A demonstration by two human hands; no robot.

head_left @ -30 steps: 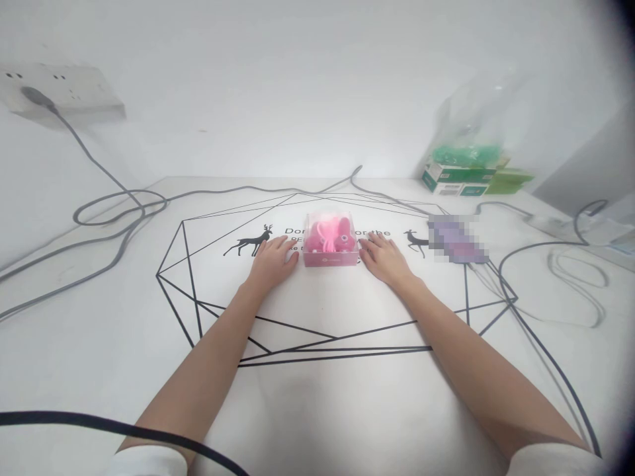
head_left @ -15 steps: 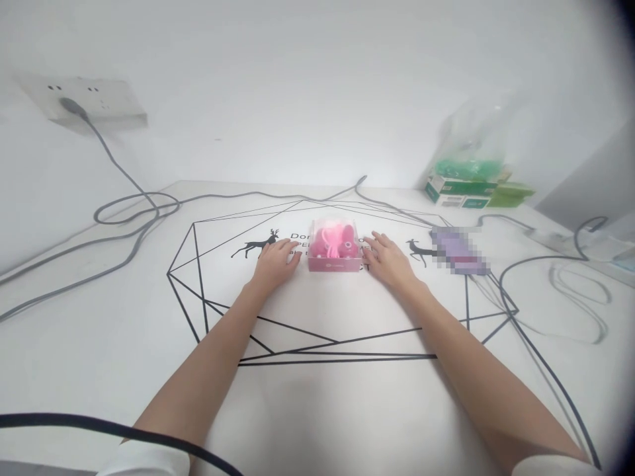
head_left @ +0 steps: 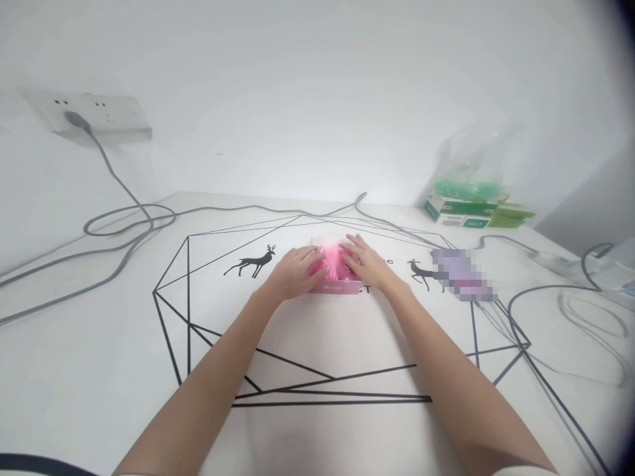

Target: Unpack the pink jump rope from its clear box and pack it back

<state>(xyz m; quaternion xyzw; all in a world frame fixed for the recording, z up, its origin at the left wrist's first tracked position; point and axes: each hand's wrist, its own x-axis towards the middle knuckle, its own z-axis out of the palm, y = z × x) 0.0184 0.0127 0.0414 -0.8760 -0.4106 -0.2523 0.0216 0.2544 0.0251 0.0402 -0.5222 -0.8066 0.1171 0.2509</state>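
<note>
A small clear box with a pink base sits on the table, bright pink things showing inside it. What exactly those are is unclear, since glare and fingers cover part of them. My left hand is closed on the box's left side, fingers over its top and thumb towards the front. From the right, my right hand grips the other side, its fingers curving over the top. The box stays upright between both hands.
The white tabletop carries black line art and deer prints. A grey cable runs along the back from a wall socket. To the right lie a blurred purple object and more cables. Green-and-white boxes stand behind.
Both hands have moved inward from the table beside the box and now grip its two sides. The view has tipped slightly upward.
</note>
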